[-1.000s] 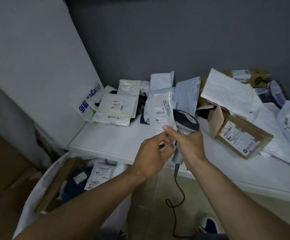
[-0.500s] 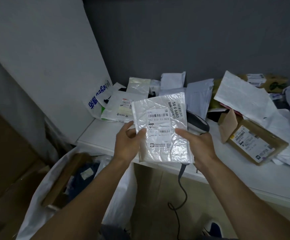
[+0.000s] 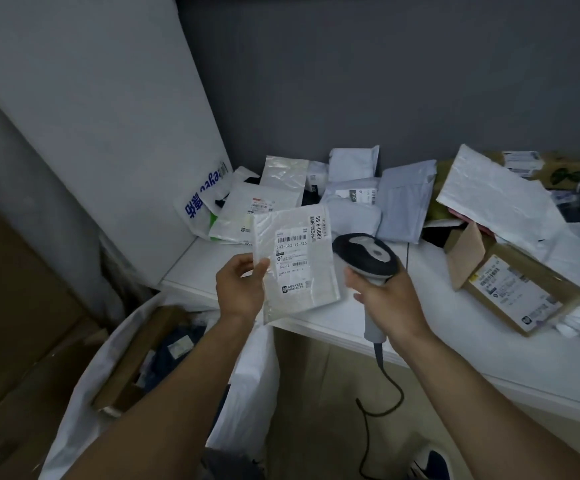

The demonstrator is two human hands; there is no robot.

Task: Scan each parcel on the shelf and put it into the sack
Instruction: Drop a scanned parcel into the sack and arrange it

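Observation:
My left hand [image 3: 241, 289] pinches the left edge of a flat white plastic parcel [image 3: 295, 265], label side up with barcodes showing, above the shelf's front edge. Just right of it, my right hand [image 3: 385, 299] grips the handle of a black-and-grey barcode scanner [image 3: 368, 258], whose head sits beside the parcel's right edge. The white shelf [image 3: 350, 317] holds a pile of parcels. The open white sack [image 3: 84, 393] stands on the floor below left, with a brown box and dark packets inside.
Several white and grey mailers [image 3: 399, 202] lie at the back of the shelf. A brown cardboard box [image 3: 520, 292] with a label sits at the right. A white panel [image 3: 91, 116] stands at the left. The scanner cord [image 3: 382, 393] hangs to the floor.
My right hand has let go of the parcel and moved right with the scanner, now lifted beside it. My left hand alone holds the parcel, turned flat from edge-on a second ago.

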